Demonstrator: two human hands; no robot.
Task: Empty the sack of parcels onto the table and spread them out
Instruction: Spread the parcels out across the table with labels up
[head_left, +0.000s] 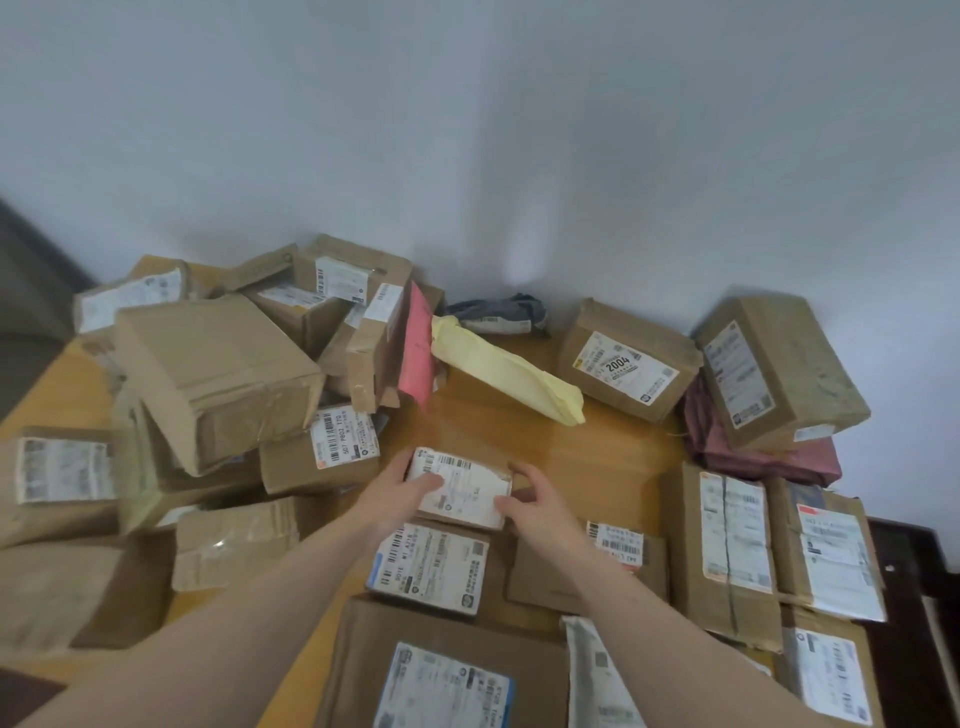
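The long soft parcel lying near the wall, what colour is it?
Pale yellow; the long soft parcel shows best in the head view.

On the wooden table (519, 415) I count about twenty cardboard boxes: nine or ten are heaped together on the left side, for example the big plain box (213, 374), two stand at the far right, one of them with the number 2004 on its label (626, 364), and around eight lie flat in the near part. The exact number in the heap I cannot tell, because some boxes hide others. There are also five soft bags: one yellow bag (504, 371), one pink bag (418, 353), one grey bag (498, 312), one dark red bag (753, 457) and one white bag (597, 675). Two hands are visible, the left hand (400, 488) and the right hand (535, 499)
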